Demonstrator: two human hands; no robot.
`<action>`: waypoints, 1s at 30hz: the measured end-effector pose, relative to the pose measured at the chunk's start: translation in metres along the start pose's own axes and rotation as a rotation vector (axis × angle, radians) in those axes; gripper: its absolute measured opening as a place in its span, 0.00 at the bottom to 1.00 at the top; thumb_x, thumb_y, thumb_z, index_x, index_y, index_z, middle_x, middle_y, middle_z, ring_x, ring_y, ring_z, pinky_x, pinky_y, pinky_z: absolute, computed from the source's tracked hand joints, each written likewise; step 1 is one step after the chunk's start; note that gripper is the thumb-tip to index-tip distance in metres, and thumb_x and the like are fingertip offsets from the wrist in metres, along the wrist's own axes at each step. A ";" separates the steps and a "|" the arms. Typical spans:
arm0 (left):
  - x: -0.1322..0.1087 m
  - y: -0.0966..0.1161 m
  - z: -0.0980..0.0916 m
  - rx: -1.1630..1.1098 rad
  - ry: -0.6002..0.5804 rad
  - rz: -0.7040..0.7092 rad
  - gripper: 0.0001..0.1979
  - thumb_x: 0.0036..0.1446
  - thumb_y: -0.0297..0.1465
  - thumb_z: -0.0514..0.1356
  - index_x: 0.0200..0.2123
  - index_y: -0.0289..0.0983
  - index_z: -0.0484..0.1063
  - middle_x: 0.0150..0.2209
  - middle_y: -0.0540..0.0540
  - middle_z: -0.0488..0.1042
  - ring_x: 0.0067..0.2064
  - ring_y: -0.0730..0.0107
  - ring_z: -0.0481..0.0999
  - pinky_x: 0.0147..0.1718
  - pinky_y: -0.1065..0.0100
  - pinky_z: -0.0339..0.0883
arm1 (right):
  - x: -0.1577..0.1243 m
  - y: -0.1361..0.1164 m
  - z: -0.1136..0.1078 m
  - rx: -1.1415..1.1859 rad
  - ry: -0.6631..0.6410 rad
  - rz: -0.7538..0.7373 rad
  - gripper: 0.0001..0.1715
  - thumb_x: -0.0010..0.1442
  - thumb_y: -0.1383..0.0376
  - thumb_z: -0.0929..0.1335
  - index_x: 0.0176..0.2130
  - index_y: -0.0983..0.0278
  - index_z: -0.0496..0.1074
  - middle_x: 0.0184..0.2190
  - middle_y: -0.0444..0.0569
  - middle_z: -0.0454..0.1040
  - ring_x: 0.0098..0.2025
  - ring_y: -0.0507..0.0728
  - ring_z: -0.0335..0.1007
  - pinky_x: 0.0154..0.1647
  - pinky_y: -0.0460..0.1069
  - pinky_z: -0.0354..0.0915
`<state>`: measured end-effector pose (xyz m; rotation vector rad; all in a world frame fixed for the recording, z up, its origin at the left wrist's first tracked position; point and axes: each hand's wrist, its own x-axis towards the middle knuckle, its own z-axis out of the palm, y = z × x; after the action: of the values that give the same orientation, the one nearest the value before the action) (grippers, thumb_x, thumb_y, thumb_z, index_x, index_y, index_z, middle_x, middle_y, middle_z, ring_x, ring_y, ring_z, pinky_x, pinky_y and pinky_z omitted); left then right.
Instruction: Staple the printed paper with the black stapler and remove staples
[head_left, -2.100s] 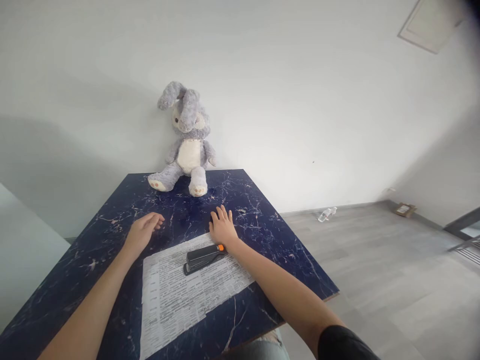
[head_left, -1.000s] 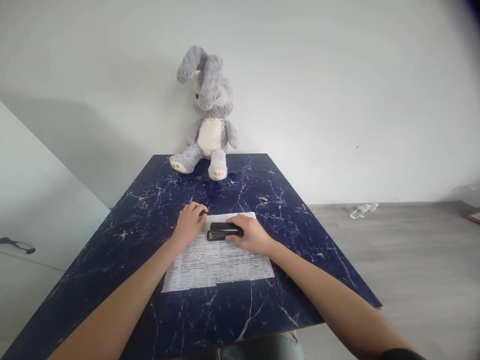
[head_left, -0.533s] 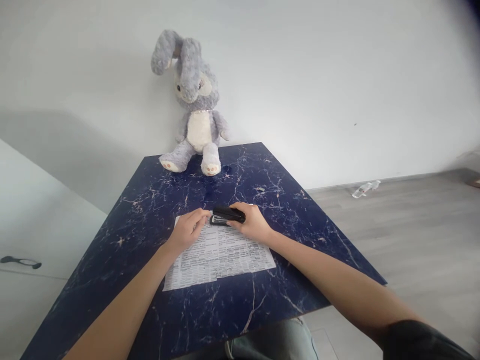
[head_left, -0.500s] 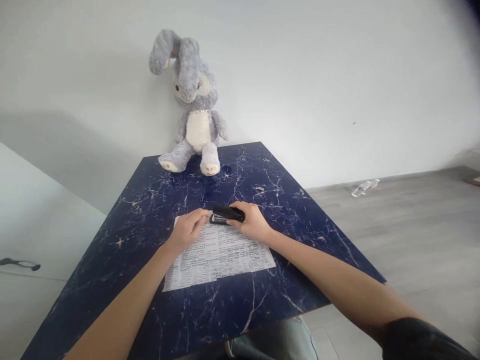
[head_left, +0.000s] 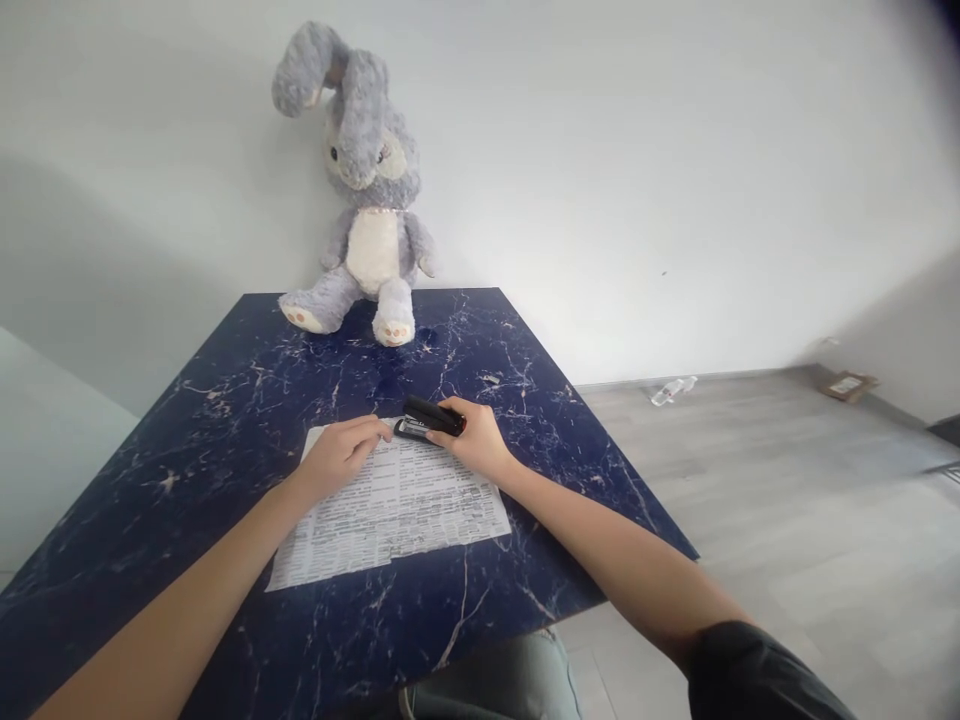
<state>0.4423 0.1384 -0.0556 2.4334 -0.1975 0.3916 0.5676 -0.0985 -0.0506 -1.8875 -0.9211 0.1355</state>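
A black stapler [head_left: 429, 416] lies slanted at the top edge of the printed paper [head_left: 405, 500], its jaws apart. My right hand [head_left: 476, 437] is closed around its rear end, thumb below and fingers above. On the paper's upper left rests my left hand [head_left: 341, 458], its bent fingers together and holding the paper by the top edge. Its fingertips are close beside the stapler's front end. The paper has a step in its lower edge, like two sheets side by side or overlapping. Whether paper is between the stapler's jaws is hard to see.
A grey plush rabbit [head_left: 373, 245] sits at the back of the dark blue marbled table [head_left: 555, 590], against the white wall. On the floor to the right are a clear plastic bottle [head_left: 673, 390] and a cardboard box [head_left: 847, 386].
The view has shifted, so the table and rabbit appear farther left and more floor shows at the right. Both hands and the stapler keep nearly the same places on the paper.
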 end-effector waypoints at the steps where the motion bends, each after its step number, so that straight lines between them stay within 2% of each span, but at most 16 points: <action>1: 0.000 -0.002 0.001 -0.004 -0.008 0.003 0.15 0.65 0.31 0.52 0.38 0.42 0.79 0.38 0.46 0.80 0.34 0.63 0.77 0.38 0.65 0.67 | 0.000 -0.001 0.000 0.001 -0.004 -0.003 0.14 0.55 0.62 0.77 0.42 0.61 0.78 0.37 0.45 0.81 0.36 0.56 0.75 0.40 0.51 0.67; 5: -0.001 -0.006 0.003 -0.004 0.017 -0.010 0.15 0.66 0.32 0.52 0.40 0.42 0.80 0.39 0.46 0.81 0.33 0.64 0.76 0.37 0.66 0.66 | -0.001 -0.003 -0.001 -0.016 -0.036 -0.010 0.15 0.55 0.63 0.77 0.43 0.61 0.78 0.37 0.45 0.81 0.36 0.56 0.75 0.42 0.51 0.67; 9: -0.002 -0.004 0.001 0.025 0.128 -0.044 0.15 0.67 0.32 0.51 0.38 0.40 0.79 0.38 0.46 0.81 0.32 0.65 0.75 0.34 0.66 0.64 | 0.000 0.000 -0.001 -0.080 -0.086 -0.064 0.15 0.56 0.63 0.76 0.44 0.62 0.76 0.39 0.46 0.80 0.38 0.57 0.74 0.42 0.51 0.66; 14: 0.000 0.001 -0.002 0.049 0.309 -0.107 0.14 0.66 0.31 0.52 0.35 0.39 0.78 0.31 0.50 0.78 0.27 0.69 0.71 0.33 0.67 0.61 | 0.010 0.005 -0.016 -0.262 -0.330 -0.271 0.14 0.57 0.67 0.72 0.44 0.62 0.70 0.38 0.46 0.75 0.41 0.58 0.70 0.40 0.49 0.62; 17: 0.001 0.000 -0.004 0.038 0.395 -0.146 0.13 0.65 0.29 0.53 0.34 0.39 0.78 0.28 0.51 0.76 0.26 0.70 0.69 0.32 0.67 0.61 | 0.016 0.009 -0.038 -0.324 -0.430 -0.282 0.11 0.58 0.67 0.70 0.42 0.62 0.68 0.37 0.47 0.74 0.39 0.57 0.68 0.38 0.48 0.60; 21: -0.001 -0.002 -0.007 -0.012 0.499 -0.174 0.12 0.63 0.30 0.54 0.33 0.39 0.77 0.25 0.52 0.73 0.25 0.71 0.68 0.30 0.67 0.60 | 0.021 0.022 -0.083 -0.353 -0.565 -0.188 0.09 0.60 0.66 0.70 0.42 0.63 0.70 0.37 0.47 0.75 0.34 0.55 0.69 0.35 0.48 0.60; 25: -0.002 -0.005 -0.008 -0.090 0.527 -0.186 0.12 0.62 0.31 0.54 0.32 0.39 0.77 0.21 0.53 0.66 0.22 0.71 0.65 0.26 0.68 0.57 | 0.025 0.047 -0.124 -0.233 -0.676 -0.118 0.22 0.65 0.50 0.71 0.48 0.64 0.72 0.41 0.51 0.76 0.37 0.57 0.71 0.36 0.49 0.66; 26: -0.002 -0.005 -0.008 -0.102 0.531 -0.180 0.12 0.62 0.31 0.54 0.32 0.39 0.77 0.21 0.53 0.66 0.23 0.71 0.65 0.26 0.68 0.57 | 0.026 0.054 -0.129 -0.174 -0.670 -0.107 0.25 0.67 0.46 0.67 0.48 0.64 0.73 0.40 0.51 0.76 0.37 0.58 0.72 0.38 0.50 0.67; 27: -0.003 -0.006 -0.008 -0.118 0.535 -0.176 0.11 0.61 0.31 0.55 0.32 0.39 0.77 0.21 0.53 0.66 0.23 0.71 0.65 0.25 0.69 0.57 | 0.027 0.062 -0.132 -0.129 -0.607 -0.094 0.29 0.70 0.43 0.63 0.48 0.65 0.73 0.40 0.52 0.77 0.38 0.58 0.73 0.39 0.51 0.69; 29: -0.003 -0.006 -0.008 -0.174 0.550 -0.183 0.11 0.61 0.31 0.55 0.32 0.39 0.77 0.21 0.52 0.65 0.23 0.71 0.65 0.24 0.69 0.56 | 0.030 0.078 -0.129 -0.134 -0.350 -0.080 0.35 0.72 0.41 0.56 0.49 0.65 0.74 0.43 0.55 0.77 0.43 0.61 0.74 0.45 0.55 0.72; 30: -0.003 -0.005 -0.007 -0.219 0.560 -0.195 0.11 0.61 0.31 0.55 0.32 0.39 0.77 0.21 0.52 0.65 0.22 0.71 0.64 0.23 0.70 0.56 | 0.032 0.086 -0.124 -0.176 -0.232 -0.094 0.35 0.72 0.41 0.57 0.52 0.65 0.74 0.47 0.57 0.77 0.48 0.63 0.75 0.50 0.58 0.71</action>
<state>0.4392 0.1473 -0.0540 2.0160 0.2276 0.8880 0.6940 -0.1873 -0.0486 -2.0148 -1.2116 0.2261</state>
